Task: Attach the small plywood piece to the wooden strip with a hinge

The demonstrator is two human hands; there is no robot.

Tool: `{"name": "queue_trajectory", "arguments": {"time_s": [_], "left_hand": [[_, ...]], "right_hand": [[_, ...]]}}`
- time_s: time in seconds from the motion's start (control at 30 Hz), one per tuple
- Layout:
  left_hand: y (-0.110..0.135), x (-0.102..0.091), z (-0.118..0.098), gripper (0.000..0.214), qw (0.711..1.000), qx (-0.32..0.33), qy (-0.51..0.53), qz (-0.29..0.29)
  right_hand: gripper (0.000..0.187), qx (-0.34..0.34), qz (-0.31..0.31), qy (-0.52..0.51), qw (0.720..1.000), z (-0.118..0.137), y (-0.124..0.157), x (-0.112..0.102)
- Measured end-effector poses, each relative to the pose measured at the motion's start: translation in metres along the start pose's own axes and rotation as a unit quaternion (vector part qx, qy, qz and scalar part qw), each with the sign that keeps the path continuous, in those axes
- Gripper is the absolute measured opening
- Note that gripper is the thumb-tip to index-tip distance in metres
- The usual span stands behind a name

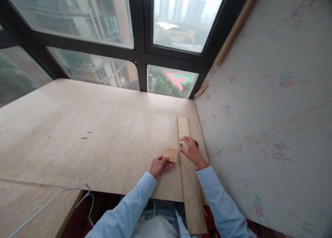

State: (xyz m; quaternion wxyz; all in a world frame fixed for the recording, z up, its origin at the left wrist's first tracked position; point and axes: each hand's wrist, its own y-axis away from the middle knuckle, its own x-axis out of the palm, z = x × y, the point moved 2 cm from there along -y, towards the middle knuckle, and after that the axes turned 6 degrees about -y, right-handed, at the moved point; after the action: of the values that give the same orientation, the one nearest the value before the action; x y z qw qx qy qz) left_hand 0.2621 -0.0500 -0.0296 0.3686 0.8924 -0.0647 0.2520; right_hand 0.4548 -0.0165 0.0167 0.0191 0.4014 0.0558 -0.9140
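A long narrow wooden strip (191, 186) lies on the plywood tabletop (90, 127) near its right edge, running away from me and hanging over the near edge. My left hand (159, 166) pinches a small square wooden piece (170, 154) set against the strip's left side. My right hand (191, 150) rests on the strip, closed around a small tool with a yellow and black body (195, 141) and a metal tip near the square piece.
A floral-papered wall (259, 110) rises right beside the strip. Dark-framed windows (141, 54) stand behind the table. Two small dark screws or nails (85, 135) lie at mid-left. A white cable (52, 200) hangs at the near left edge.
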Motion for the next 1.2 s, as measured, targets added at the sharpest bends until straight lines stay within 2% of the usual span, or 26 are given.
{"name": "queue_trajectory", "arguments": {"time_s": [0.13, 0.2, 0.3, 0.7, 1.0, 1.2], "left_hand": [[0.001, 0.0, 0.002, 0.017, 1.0, -0.007, 0.007, -0.001], [0.001, -0.002, 0.002, 0.017, 1.0, -0.007, 0.012, 0.0], [0.0, -0.004, 0.003, 0.017, 1.0, -0.007, 0.018, 0.001], [0.003, -0.004, 0.002, 0.014, 0.999, -0.016, 0.021, 0.02], [-0.004, -0.005, 0.007, 0.015, 0.999, -0.019, 0.028, 0.015], [-0.008, -0.005, 0.0, 0.018, 1.0, 0.004, 0.009, -0.023]], "right_hand": [[0.059, -0.022, 0.118, 0.152, 0.981, -0.006, -0.022, 0.003], [0.062, -0.017, 0.162, 0.198, 0.966, -0.008, -0.03, 0.006], [0.059, -0.005, 0.197, 0.24, 0.951, -0.008, -0.04, 0.009], [0.051, 0.0, 0.24, 0.259, 0.936, -0.005, -0.055, 0.012], [0.049, -0.029, 0.228, 0.21, 0.95, -0.01, -0.053, 0.01], [0.044, -0.052, 0.201, 0.167, 0.964, -0.01, -0.047, 0.007]]}}
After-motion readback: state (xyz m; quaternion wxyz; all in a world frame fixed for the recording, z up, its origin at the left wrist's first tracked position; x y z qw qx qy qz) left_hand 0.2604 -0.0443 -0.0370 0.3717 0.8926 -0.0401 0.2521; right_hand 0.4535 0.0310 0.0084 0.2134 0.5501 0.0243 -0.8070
